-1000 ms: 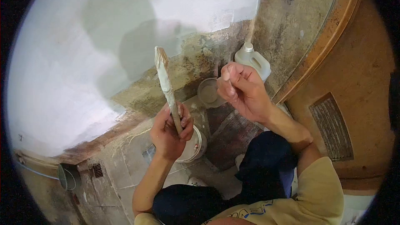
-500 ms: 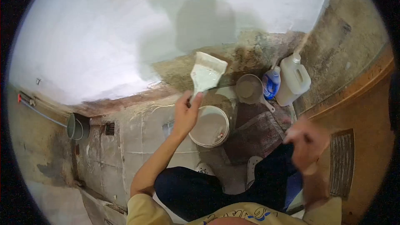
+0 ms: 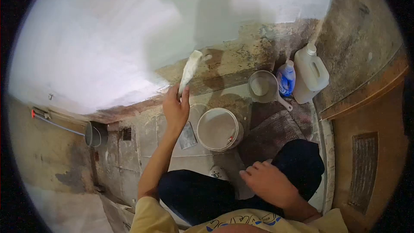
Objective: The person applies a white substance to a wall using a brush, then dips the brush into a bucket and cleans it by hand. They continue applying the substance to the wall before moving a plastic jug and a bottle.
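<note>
Grips a white-coated paintbrush [image 3: 189, 70] in the left hand [image 3: 176, 110], with the fingers drawn narrow about the handle, thumb on the right side, forefinger on the left. Hides the lower end of the handle within that grasp. Points the brush head up and forward, beyond the fingertips, leaning slightly right and turned nearly edge-on. Holds it in front of the stained, bare strip below the white area of the wall [image 3: 86, 39]; cannot tell whether in contact there. Carries the right hand [image 3: 269, 183] low, by the right knee, with loosely bent fingers and the palm turned out of sight; cannot tell whether anything sits inside. Has a white bucket [image 3: 240, 133] on the floor below and to the right of the left hand, near a flat rectangular piece [image 3: 187, 136]. Has, farther right, a dipper [image 3: 272, 90], then a blue bottle [image 3: 286, 80] just beside a pale jug [image 3: 307, 77].
</note>
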Action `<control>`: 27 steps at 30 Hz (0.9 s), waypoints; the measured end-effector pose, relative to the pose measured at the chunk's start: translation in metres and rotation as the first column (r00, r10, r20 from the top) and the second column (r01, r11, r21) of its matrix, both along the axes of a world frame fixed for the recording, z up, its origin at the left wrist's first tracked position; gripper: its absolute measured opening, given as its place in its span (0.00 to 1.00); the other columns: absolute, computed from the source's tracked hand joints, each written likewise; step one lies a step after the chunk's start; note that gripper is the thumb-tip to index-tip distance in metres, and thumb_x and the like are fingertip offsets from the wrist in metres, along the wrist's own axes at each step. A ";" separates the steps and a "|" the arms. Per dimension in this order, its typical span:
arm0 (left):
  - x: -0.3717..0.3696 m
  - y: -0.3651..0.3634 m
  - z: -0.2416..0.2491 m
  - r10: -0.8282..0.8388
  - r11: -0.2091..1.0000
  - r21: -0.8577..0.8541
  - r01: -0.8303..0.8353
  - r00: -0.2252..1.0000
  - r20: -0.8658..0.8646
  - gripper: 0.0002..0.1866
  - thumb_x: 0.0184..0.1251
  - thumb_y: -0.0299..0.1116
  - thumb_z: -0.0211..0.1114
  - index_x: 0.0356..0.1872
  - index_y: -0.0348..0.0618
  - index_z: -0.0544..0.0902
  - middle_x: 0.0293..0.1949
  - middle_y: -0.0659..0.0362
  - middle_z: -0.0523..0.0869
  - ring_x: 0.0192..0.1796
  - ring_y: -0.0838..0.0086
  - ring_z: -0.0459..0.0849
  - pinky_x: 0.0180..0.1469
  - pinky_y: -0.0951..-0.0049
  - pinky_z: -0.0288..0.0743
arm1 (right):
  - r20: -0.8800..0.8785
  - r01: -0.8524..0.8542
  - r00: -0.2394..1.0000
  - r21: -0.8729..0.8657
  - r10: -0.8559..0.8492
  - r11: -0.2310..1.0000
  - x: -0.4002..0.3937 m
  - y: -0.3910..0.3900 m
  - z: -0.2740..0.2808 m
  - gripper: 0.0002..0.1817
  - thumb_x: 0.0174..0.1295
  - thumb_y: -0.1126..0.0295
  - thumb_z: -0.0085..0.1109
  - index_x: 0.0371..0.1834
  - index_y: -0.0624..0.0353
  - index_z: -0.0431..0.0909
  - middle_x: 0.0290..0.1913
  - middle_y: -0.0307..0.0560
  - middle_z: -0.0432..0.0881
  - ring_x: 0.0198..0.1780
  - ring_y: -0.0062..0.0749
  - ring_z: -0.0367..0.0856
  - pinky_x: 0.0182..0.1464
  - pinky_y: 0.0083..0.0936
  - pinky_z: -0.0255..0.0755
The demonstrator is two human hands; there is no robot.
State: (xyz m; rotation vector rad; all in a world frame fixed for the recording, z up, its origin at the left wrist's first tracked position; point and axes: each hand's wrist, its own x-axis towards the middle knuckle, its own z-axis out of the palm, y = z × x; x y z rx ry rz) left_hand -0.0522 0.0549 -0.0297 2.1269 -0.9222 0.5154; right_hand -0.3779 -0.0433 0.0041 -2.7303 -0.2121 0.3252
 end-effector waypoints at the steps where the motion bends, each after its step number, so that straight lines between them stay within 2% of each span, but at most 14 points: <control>1: 0.000 -0.001 -0.001 0.005 0.994 0.107 0.004 0.996 -0.089 0.11 0.70 0.36 0.64 0.38 0.36 0.80 0.24 0.52 0.74 0.26 0.63 0.73 0.29 0.64 0.65 | 0.005 0.012 1.000 0.013 -0.012 1.000 -0.001 0.003 0.000 0.18 0.61 0.68 0.59 0.54 0.61 0.77 0.45 0.48 0.82 0.50 0.39 0.80 0.51 0.33 0.74; 2: -0.002 -0.004 -0.002 0.022 0.978 0.208 0.015 0.984 -0.176 0.12 0.70 0.36 0.63 0.36 0.36 0.78 0.25 0.51 0.74 0.28 0.58 0.73 0.31 0.61 0.66 | 0.019 -0.015 1.000 0.082 0.013 0.997 -0.002 0.005 0.000 0.19 0.61 0.69 0.58 0.56 0.61 0.76 0.45 0.48 0.82 0.51 0.40 0.80 0.51 0.33 0.74; 3: -0.003 -0.009 -0.002 0.010 0.977 0.211 0.026 0.986 -0.167 0.12 0.70 0.36 0.63 0.36 0.36 0.78 0.25 0.51 0.74 0.28 0.58 0.73 0.31 0.61 0.66 | 0.039 -0.042 0.999 0.145 0.036 0.989 -0.002 0.008 0.000 0.20 0.60 0.71 0.57 0.57 0.61 0.75 0.45 0.48 0.81 0.51 0.40 0.80 0.52 0.32 0.73; 5: -0.006 -0.021 -0.001 -0.140 0.958 0.242 0.155 0.987 -0.082 0.13 0.71 0.35 0.62 0.31 0.35 0.73 0.25 0.49 0.72 0.29 0.54 0.73 0.34 0.58 0.66 | 0.084 -0.035 0.996 0.168 0.021 0.985 -0.004 0.013 0.001 0.23 0.61 0.72 0.57 0.61 0.63 0.73 0.46 0.50 0.81 0.51 0.40 0.80 0.52 0.32 0.74; 6: -0.006 -0.033 -0.002 -0.212 0.958 0.208 0.198 0.976 0.048 0.12 0.71 0.34 0.61 0.34 0.35 0.73 0.24 0.46 0.75 0.28 0.48 0.75 0.32 0.55 0.67 | 0.070 -0.075 0.996 0.214 0.061 0.974 -0.005 0.014 0.003 0.24 0.62 0.72 0.56 0.63 0.65 0.72 0.46 0.52 0.81 0.52 0.41 0.80 0.53 0.34 0.73; 7: -0.005 -0.042 -0.002 -0.219 0.955 0.215 0.204 0.974 0.049 0.12 0.71 0.34 0.61 0.34 0.35 0.73 0.24 0.46 0.75 0.28 0.48 0.75 0.32 0.55 0.67 | 0.058 -0.113 0.993 0.258 0.101 0.960 -0.006 0.016 0.003 0.26 0.62 0.72 0.55 0.64 0.68 0.70 0.46 0.55 0.81 0.52 0.43 0.80 0.55 0.35 0.73; 9: -0.010 -0.069 0.007 -0.290 0.928 0.204 0.312 0.948 -0.130 0.11 0.71 0.33 0.61 0.36 0.36 0.72 0.24 0.43 0.79 0.27 0.42 0.78 0.29 0.51 0.67 | 0.061 -0.132 0.991 0.204 0.122 0.970 -0.012 0.021 0.000 0.28 0.63 0.70 0.55 0.68 0.65 0.69 0.49 0.53 0.82 0.52 0.40 0.80 0.52 0.32 0.73; 10: -0.012 -0.084 0.005 -0.300 0.925 0.203 0.322 0.945 -0.131 0.11 0.71 0.33 0.61 0.36 0.36 0.72 0.24 0.43 0.79 0.27 0.42 0.78 0.29 0.51 0.67 | 0.056 -0.150 0.988 0.225 0.141 0.963 -0.016 0.024 -0.002 0.27 0.65 0.69 0.53 0.68 0.66 0.69 0.49 0.54 0.82 0.52 0.40 0.80 0.52 0.32 0.73; 12: -0.014 -0.111 0.002 -0.252 0.941 0.217 0.259 0.966 -0.059 0.09 0.71 0.32 0.59 0.39 0.37 0.73 0.25 0.40 0.81 0.28 0.39 0.80 0.28 0.47 0.69 | 0.054 -0.158 0.987 0.239 0.150 0.958 -0.020 0.028 -0.004 0.27 0.66 0.68 0.52 0.68 0.67 0.69 0.49 0.54 0.82 0.52 0.40 0.80 0.52 0.33 0.73; 14: -0.016 -0.125 -0.002 -0.236 0.936 0.261 0.234 0.971 -0.024 0.08 0.71 0.32 0.58 0.39 0.37 0.73 0.25 0.39 0.81 0.29 0.39 0.80 0.29 0.46 0.70 | -0.066 -0.185 0.975 0.302 0.214 0.935 -0.024 0.029 -0.004 0.28 0.69 0.66 0.48 0.70 0.68 0.66 0.49 0.56 0.81 0.52 0.42 0.80 0.51 0.34 0.72; 18: -0.012 -0.143 0.008 -0.209 0.902 0.400 0.159 0.974 0.084 0.08 0.72 0.33 0.56 0.39 0.37 0.74 0.26 0.39 0.82 0.29 0.40 0.81 0.31 0.44 0.72 | -0.043 -0.040 0.997 0.379 0.061 0.925 -0.039 0.020 0.026 0.28 0.69 0.61 0.46 0.69 0.66 0.66 0.46 0.56 0.83 0.50 0.44 0.79 0.51 0.41 0.68; 21: -0.007 -0.145 0.012 -0.213 0.902 0.408 0.141 0.967 0.138 0.08 0.71 0.32 0.56 0.39 0.37 0.75 0.27 0.38 0.82 0.30 0.40 0.82 0.32 0.44 0.73 | -0.114 -0.118 0.978 0.378 0.173 0.918 -0.042 0.017 0.023 0.29 0.69 0.59 0.46 0.68 0.67 0.67 0.46 0.56 0.82 0.49 0.45 0.79 0.50 0.41 0.68; 24: 0.000 -0.141 0.020 -0.142 0.842 0.535 0.062 0.984 0.109 0.07 0.71 0.31 0.56 0.39 0.36 0.75 0.26 0.37 0.82 0.30 0.40 0.82 0.33 0.44 0.74 | 0.018 -0.147 0.989 0.308 0.149 0.940 -0.055 0.028 -0.010 0.29 0.68 0.59 0.46 0.68 0.68 0.67 0.47 0.57 0.82 0.50 0.47 0.79 0.51 0.42 0.69; 27: 0.004 -0.119 0.019 -0.196 0.869 0.482 0.112 0.972 0.128 0.07 0.71 0.31 0.56 0.39 0.36 0.74 0.25 0.38 0.82 0.29 0.40 0.82 0.32 0.43 0.74 | 0.128 -0.068 0.991 0.308 0.029 0.949 -0.066 0.048 -0.054 0.30 0.68 0.59 0.46 0.68 0.69 0.66 0.47 0.58 0.82 0.51 0.47 0.79 0.53 0.42 0.69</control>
